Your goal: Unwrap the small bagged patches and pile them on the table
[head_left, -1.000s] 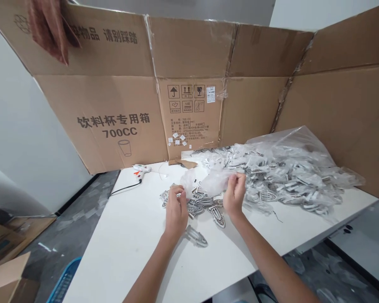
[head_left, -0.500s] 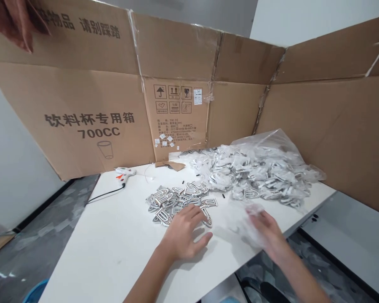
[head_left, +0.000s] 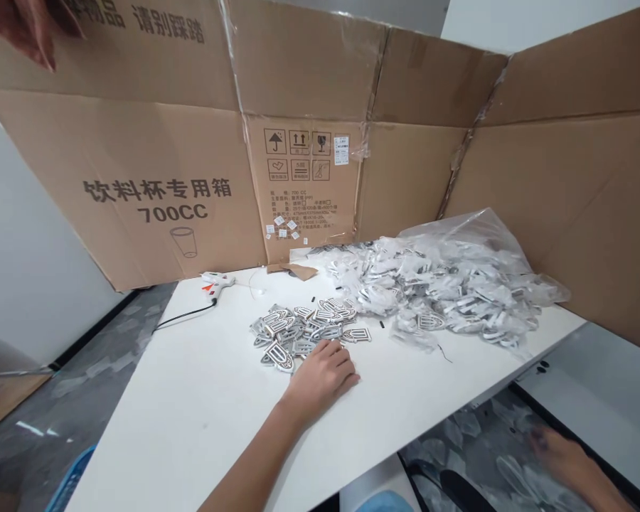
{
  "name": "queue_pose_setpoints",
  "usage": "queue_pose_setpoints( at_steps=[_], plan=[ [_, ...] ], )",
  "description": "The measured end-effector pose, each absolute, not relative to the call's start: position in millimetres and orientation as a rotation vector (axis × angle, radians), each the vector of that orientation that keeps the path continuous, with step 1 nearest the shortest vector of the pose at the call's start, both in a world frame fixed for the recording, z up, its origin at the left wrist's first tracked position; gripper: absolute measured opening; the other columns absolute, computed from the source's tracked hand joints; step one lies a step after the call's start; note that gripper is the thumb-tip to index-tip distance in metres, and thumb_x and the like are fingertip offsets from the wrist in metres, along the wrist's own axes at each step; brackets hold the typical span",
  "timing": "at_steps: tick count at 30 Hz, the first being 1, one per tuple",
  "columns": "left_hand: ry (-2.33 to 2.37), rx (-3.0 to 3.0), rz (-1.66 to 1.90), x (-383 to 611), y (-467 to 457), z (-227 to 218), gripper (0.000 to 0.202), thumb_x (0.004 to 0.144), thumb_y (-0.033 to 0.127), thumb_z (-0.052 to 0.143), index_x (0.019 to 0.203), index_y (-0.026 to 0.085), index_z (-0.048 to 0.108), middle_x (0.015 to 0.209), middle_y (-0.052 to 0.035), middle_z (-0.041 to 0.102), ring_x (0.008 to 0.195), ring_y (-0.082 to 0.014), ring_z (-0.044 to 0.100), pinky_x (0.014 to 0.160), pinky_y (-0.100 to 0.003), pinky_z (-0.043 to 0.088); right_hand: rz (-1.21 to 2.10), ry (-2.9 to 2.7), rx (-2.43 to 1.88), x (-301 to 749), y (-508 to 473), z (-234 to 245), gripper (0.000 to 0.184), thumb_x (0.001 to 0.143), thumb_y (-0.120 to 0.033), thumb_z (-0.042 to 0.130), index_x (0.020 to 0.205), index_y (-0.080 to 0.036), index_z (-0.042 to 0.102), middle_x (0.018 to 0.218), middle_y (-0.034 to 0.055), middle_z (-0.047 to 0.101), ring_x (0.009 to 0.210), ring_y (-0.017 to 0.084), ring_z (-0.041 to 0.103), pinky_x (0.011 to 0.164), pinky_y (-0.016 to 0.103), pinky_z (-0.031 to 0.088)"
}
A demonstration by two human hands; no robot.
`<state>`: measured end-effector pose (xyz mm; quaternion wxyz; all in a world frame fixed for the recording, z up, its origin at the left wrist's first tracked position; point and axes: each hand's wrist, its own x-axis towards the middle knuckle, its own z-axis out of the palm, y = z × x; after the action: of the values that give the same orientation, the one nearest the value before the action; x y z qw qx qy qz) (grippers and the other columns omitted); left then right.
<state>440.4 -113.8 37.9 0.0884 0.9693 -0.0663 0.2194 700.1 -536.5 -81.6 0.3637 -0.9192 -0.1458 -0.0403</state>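
Note:
My left hand [head_left: 325,377] rests on the white table at the near edge of a loose pile of silver, arch-shaped metal pieces [head_left: 277,355]. Its fingers are curled together, and whatever may lie under them is hidden. Past the table's right edge, over the floor, my right hand [head_left: 560,455] is smeared by motion, so its fingers cannot be read. To the right of the loose pile lies a big heap of similar pieces in clear plastic bags [head_left: 448,284].
Tall cardboard panels [head_left: 165,149] stand around the table [head_left: 192,398]. A white glue gun [head_left: 216,284] with a black cord lies at the back left, near a cardboard scrap [head_left: 299,272]. Clear plastic bags [head_left: 459,434] litter the floor at right, beside a black chair part [head_left: 461,491].
My right hand has swung right and down off the table; the clear bag it held no longer shows in it. My left hand's fingers have curled in, and one piece beside them is now out of sight.

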Motion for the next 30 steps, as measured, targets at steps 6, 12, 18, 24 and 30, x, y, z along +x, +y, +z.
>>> queue_pose_setpoints(
  at_steps=[6, 12, 18, 24, 30],
  plan=[
    [-0.019, 2.826, 0.833, 441.6, -100.4, 35.8, 0.018, 0.110, 0.028, 0.054, 0.098, 0.021, 0.066, 0.092, -0.0033, 0.068, 0.089, -0.0215, 0.058, 0.081, -0.036, 0.039, -0.964, -0.259, -1.910, 722.3, -413.0, 6.2, 0.048, 0.092, -0.053, 0.063, 0.126, -0.020, 0.065, 0.105, 0.0166, 0.066, 0.094, 0.038, 0.066, 0.087, 0.058, 0.054],
    [0.136, 2.809, 1.040, 439.2, -97.2, 36.4, 0.019, 0.108, 0.022, 0.053, 0.094, 0.021, 0.065, 0.085, -0.0029, 0.066, 0.082, -0.0205, 0.056, 0.078, -0.037, 0.038, -0.510, -1.257, -2.132, 682.9, -304.3, 21.6, 0.061, 0.097, -0.051, 0.064, 0.154, -0.032, 0.051, 0.147, 0.0149, 0.055, 0.135, 0.039, 0.051, 0.107, 0.057, 0.049],
    [0.116, 2.782, 1.052, 438.8, -109.2, 33.0, 0.019, 0.106, 0.025, 0.055, 0.090, 0.021, 0.065, 0.086, -0.0049, 0.067, 0.085, -0.0209, 0.060, 0.080, -0.038, 0.041, -0.548, -1.408, -2.141, 703.6, -295.0, -27.0, 0.047, 0.102, -0.026, 0.044, 0.146, -0.025, 0.057, 0.135, 0.0157, 0.062, 0.124, 0.036, 0.055, 0.107, 0.055, 0.050],
    [0.137, 2.725, 0.942, 432.5, -115.6, 28.8, 0.022, 0.106, 0.034, 0.055, 0.098, 0.020, 0.070, 0.094, -0.0063, 0.071, 0.091, -0.0200, 0.065, 0.083, -0.036, 0.046, -0.737, -1.402, -1.951, 717.1, -316.5, -28.5, 0.041, 0.099, -0.036, 0.050, 0.137, -0.028, 0.060, 0.116, 0.0143, 0.070, 0.107, 0.040, 0.068, 0.094, 0.055, 0.055],
    [0.151, 2.658, 0.852, 429.8, -121.0, 27.4, 0.033, 0.109, 0.044, 0.049, 0.116, 0.018, 0.068, 0.106, -0.0092, 0.072, 0.106, -0.0235, 0.069, 0.090, -0.037, 0.051, -0.667, -1.226, -1.843, 664.7, -303.5, 11.7, 0.047, 0.096, -0.046, 0.065, 0.142, -0.043, 0.065, 0.121, 0.0077, 0.075, 0.101, 0.041, 0.072, 0.087, 0.056, 0.055]
  ],
)
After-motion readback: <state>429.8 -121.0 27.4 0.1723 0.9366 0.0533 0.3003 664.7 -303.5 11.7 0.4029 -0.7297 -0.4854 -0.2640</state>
